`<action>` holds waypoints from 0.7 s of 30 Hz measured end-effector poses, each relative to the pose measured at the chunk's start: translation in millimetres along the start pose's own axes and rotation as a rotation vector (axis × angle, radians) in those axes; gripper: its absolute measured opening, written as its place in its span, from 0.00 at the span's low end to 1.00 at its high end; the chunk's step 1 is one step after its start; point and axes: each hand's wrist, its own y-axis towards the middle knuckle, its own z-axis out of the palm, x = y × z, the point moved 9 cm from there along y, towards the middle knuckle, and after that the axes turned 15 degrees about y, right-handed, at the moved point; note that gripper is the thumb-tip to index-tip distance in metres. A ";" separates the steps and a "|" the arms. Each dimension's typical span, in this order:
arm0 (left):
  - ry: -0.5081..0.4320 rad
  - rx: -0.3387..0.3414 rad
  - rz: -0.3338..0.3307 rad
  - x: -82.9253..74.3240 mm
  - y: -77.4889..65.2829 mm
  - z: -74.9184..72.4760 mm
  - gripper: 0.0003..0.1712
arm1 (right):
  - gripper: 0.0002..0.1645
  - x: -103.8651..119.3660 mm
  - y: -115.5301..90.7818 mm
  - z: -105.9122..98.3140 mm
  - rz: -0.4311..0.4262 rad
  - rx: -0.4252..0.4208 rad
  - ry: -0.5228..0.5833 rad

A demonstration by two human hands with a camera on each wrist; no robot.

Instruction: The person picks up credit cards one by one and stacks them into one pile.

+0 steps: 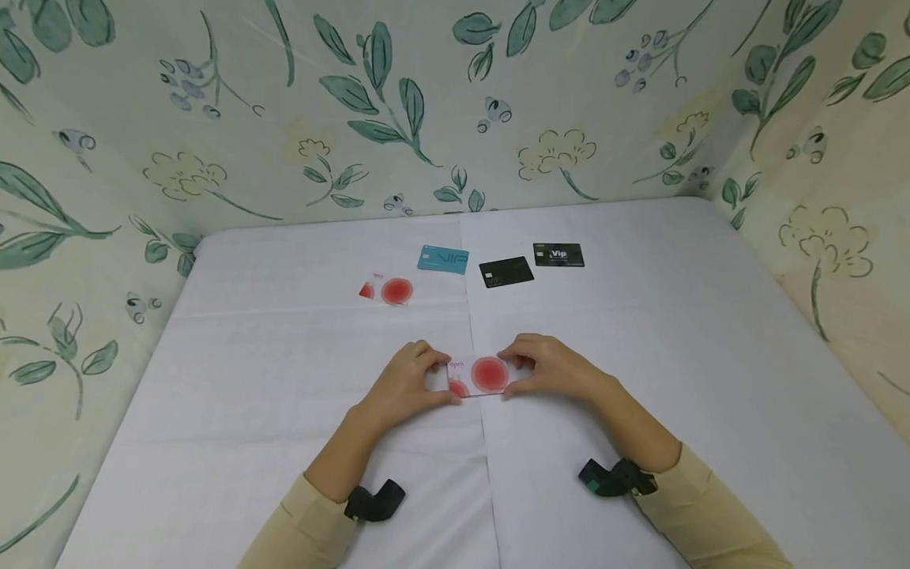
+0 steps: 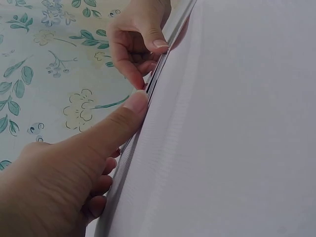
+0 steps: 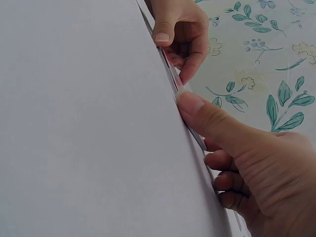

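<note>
A small stack of cards (image 1: pixel 489 374), its top one white with red circles, lies flat near the middle of the white table. My left hand (image 1: pixel 408 381) grips its left end between thumb and fingers. At the right end, my right hand (image 1: pixel 550 367) pinches it the same way. Several thin layered edges of the stack (image 3: pixel 169 69) show in the right wrist view, between the two thumbs. In the left wrist view, the left hand (image 2: pixel 74 168) has its thumb tip at the near edge. The lower cards' faces are hidden.
Beyond the hands lie a white card with red circles (image 1: pixel 396 291), a blue VIP card (image 1: pixel 442 259), a black card (image 1: pixel 506 272) and another black Vip card (image 1: pixel 558 255). A white cloth (image 1: pixel 284 371) covers the table. Leaf-patterned fabric (image 1: pixel 426 103) hangs behind and at the sides.
</note>
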 end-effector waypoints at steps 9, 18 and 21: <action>-0.057 0.047 -0.010 2.9 0.1 4.7 0.34 | 0.30 1.4 0.8 -0.1 -0.004 0.006 0.008; -0.067 0.060 -0.022 3.3 0.2 5.1 0.33 | 0.32 -2.6 1.2 0.0 0.011 0.006 0.012; -0.072 0.063 -0.027 3.1 0.0 4.3 0.33 | 0.33 -4.2 1.4 -0.7 0.014 0.008 0.026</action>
